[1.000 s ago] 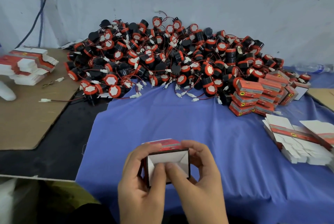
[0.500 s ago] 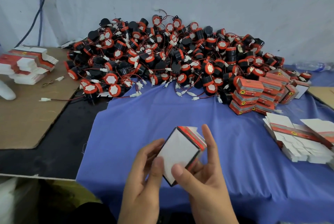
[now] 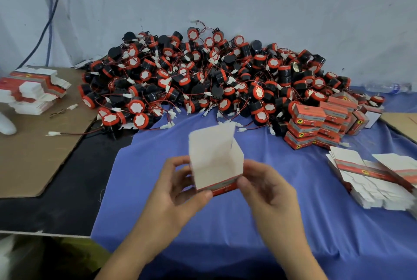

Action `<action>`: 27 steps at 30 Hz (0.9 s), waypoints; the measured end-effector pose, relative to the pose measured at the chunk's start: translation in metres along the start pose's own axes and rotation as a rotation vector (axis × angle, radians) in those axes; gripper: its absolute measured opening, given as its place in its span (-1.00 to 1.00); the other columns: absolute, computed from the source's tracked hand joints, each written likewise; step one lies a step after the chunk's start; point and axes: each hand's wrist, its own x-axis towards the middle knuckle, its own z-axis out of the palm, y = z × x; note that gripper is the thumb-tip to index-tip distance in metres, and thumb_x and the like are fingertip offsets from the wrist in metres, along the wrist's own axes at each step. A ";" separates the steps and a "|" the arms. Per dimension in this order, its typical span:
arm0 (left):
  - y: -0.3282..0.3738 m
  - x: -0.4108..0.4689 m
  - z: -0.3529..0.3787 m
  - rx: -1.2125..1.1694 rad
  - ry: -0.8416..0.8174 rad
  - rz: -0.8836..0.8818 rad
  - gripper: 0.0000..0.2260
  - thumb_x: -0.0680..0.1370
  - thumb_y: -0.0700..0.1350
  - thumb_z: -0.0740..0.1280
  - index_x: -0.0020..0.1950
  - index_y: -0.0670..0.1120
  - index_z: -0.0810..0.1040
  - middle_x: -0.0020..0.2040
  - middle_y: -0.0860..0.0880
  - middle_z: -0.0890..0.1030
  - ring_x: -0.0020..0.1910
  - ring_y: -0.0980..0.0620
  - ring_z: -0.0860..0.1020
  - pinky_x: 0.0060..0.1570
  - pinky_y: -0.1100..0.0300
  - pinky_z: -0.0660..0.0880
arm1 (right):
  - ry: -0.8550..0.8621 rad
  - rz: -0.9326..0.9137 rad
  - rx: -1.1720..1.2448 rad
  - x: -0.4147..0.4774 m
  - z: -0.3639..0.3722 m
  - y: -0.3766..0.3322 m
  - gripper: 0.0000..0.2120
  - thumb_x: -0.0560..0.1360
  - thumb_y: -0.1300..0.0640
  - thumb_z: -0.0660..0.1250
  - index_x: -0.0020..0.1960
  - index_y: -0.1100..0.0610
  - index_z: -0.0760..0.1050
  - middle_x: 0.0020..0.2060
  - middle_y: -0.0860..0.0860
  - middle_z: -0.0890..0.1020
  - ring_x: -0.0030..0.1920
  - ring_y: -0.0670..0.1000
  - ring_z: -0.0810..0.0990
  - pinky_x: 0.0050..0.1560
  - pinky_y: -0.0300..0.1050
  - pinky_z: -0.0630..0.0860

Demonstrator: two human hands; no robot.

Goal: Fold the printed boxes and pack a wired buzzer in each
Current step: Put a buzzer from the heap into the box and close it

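Nearest, the left hand (image 3: 178, 191) curls thumb and fingers round the lower left corner of a small white cardboard box with a red printed band (image 3: 216, 166). The right hand (image 3: 268, 191) pinches the box's lower right edge, thumb in front, though blur hides how firmly. The box is held just above the blue cloth (image 3: 225, 234), mouth up and lid flap standing, probably so a buzzer can drop straight in. Right of the box lie fanned flat white-and-red carton blanks (image 3: 372, 180), handy for the next fold. Beyond the box to the right, closed red printed boxes (image 3: 316, 126) are stacked aside. Straight behind the box sprawls the heap of black-and-red round wired buzzers (image 3: 203, 81), an easy reach.
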 end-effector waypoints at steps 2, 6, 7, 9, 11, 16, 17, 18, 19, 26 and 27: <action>-0.025 0.009 0.002 0.269 0.039 -0.028 -0.47 0.50 -0.05 0.55 0.32 0.35 0.41 0.40 0.26 0.50 0.39 0.22 0.45 0.34 0.24 0.46 | -0.002 0.063 -0.172 0.001 0.006 0.022 -0.66 0.56 0.34 0.41 0.07 -0.12 0.64 -0.04 -0.13 0.74 0.03 -0.09 0.71 0.10 -0.21 0.60; -0.066 0.011 0.012 0.583 -0.001 -0.034 -0.45 0.55 -0.14 0.47 0.40 0.32 0.38 0.25 0.26 0.56 0.31 0.14 0.47 0.35 0.17 0.41 | -0.091 0.238 -0.258 -0.019 0.018 0.065 -0.67 0.54 0.38 0.39 -0.05 -0.08 0.61 -0.14 -0.23 0.73 -0.04 -0.21 0.70 0.06 -0.15 0.60; -0.071 0.009 0.013 0.568 0.007 -0.073 -0.43 0.55 -0.14 0.47 0.44 0.30 0.39 0.19 0.29 0.57 0.27 0.17 0.49 0.32 0.17 0.43 | -0.092 0.241 -0.268 -0.023 0.018 0.073 -0.68 0.53 0.38 0.40 -0.06 -0.07 0.61 -0.14 -0.22 0.73 -0.05 -0.20 0.70 0.05 -0.16 0.60; -0.076 0.010 0.011 0.564 0.030 -0.146 -0.38 0.53 -0.10 0.49 0.51 0.28 0.37 0.16 0.28 0.58 0.26 0.19 0.51 0.31 0.19 0.44 | -0.090 0.236 -0.263 -0.025 0.016 0.084 -0.64 0.49 0.45 0.40 -0.06 -0.03 0.61 -0.15 -0.16 0.74 -0.07 -0.16 0.71 0.02 -0.21 0.61; -0.076 0.012 0.006 0.519 0.014 -0.215 -0.35 0.49 -0.10 0.54 0.50 0.26 0.40 0.21 0.23 0.61 0.27 0.20 0.54 0.33 0.16 0.46 | -0.121 0.267 -0.240 -0.022 0.013 0.087 -0.58 0.47 0.52 0.32 -0.02 -0.01 0.62 -0.13 -0.12 0.74 -0.04 -0.14 0.72 0.05 -0.29 0.59; -0.074 0.022 -0.026 0.215 0.018 -0.333 -0.43 0.45 -0.42 0.50 0.39 -0.04 0.50 0.14 0.09 0.69 0.18 0.14 0.63 0.08 0.39 0.55 | 0.032 0.398 -0.056 0.002 -0.001 0.098 -0.47 0.48 0.64 0.18 0.05 0.07 0.63 -0.07 0.02 0.76 -0.02 -0.15 0.72 0.10 -0.37 0.56; -0.073 0.028 -0.033 0.147 0.055 -0.333 -0.53 0.50 -0.44 0.44 0.33 -0.07 0.56 0.10 0.10 0.72 0.18 0.12 0.65 0.07 0.39 0.56 | 0.041 0.419 -0.007 0.012 -0.003 0.099 -0.48 0.50 0.64 0.17 0.08 0.09 0.62 -0.03 0.01 0.75 -0.01 -0.18 0.72 0.06 -0.40 0.55; -0.071 0.037 -0.038 0.093 0.083 -0.324 -0.60 0.54 -0.43 0.38 0.31 -0.08 0.59 0.09 0.13 0.73 0.19 0.13 0.65 0.10 0.35 0.57 | 0.037 0.435 0.034 0.024 -0.004 0.099 -0.50 0.51 0.63 0.17 0.13 0.11 0.61 0.01 -0.01 0.74 0.02 -0.21 0.70 0.04 -0.42 0.54; -0.068 0.048 -0.041 0.052 0.096 -0.308 -0.64 0.58 -0.39 0.34 0.31 -0.06 0.59 0.12 0.15 0.72 0.21 0.16 0.64 0.15 0.30 0.56 | 0.025 0.448 0.060 0.038 -0.002 0.099 -0.50 0.53 0.61 0.18 0.17 0.10 0.59 0.06 -0.04 0.73 0.05 -0.23 0.69 0.03 -0.43 0.54; -0.048 0.202 0.002 -0.041 0.024 -0.227 -0.64 0.68 -0.21 0.28 0.46 0.05 0.48 0.41 0.16 0.54 0.35 0.27 0.51 0.36 0.22 0.46 | -0.068 0.465 0.125 0.184 0.057 0.099 -0.43 0.62 0.48 0.16 0.56 0.10 0.31 0.43 -0.05 0.47 0.25 -0.18 0.54 0.14 -0.31 0.54; -0.047 0.232 0.010 -0.020 0.009 -0.209 -0.60 0.70 -0.22 0.24 0.53 0.00 0.41 0.48 0.13 0.47 0.40 0.24 0.46 0.39 0.21 0.43 | -0.077 0.455 0.124 0.211 0.068 0.101 -0.43 0.63 0.46 0.16 0.57 0.10 0.28 0.44 -0.05 0.44 0.20 -0.18 0.56 0.07 -0.30 0.58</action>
